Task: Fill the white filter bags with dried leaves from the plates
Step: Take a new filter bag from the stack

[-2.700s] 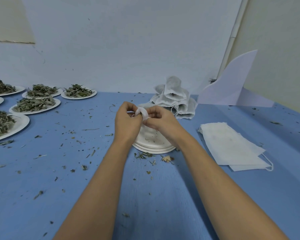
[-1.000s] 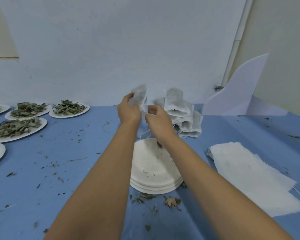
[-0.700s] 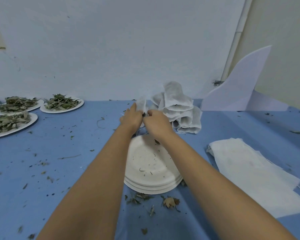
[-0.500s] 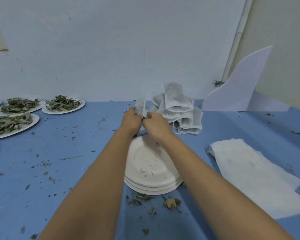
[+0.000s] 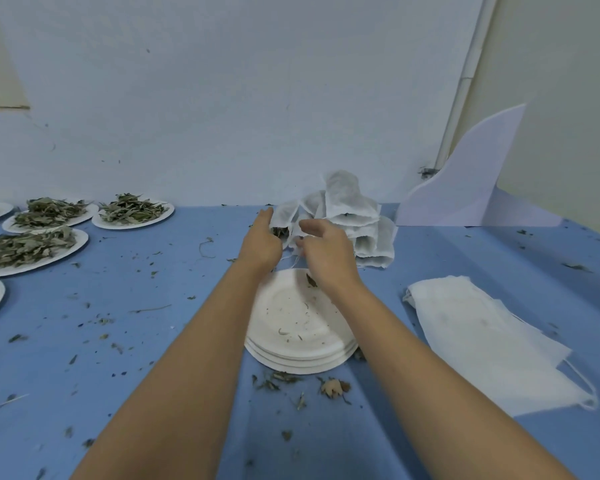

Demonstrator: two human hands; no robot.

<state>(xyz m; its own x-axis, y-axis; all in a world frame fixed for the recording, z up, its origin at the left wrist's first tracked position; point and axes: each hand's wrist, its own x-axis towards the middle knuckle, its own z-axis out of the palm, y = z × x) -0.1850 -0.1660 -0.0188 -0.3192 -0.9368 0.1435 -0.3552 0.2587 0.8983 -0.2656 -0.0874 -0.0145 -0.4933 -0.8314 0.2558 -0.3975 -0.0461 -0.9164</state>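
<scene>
Head: stacked plates [image 5: 302,327] partly behind forearms [image 5: 392,327]

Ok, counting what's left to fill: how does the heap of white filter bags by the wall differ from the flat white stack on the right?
The heap of white filter bags is puffed and piled upward; the flat stack of white filter bags lies thin and spread. Dark leaf bits show in the heap; the flat stack looks empty. Both are white fabric on the blue table.
</scene>
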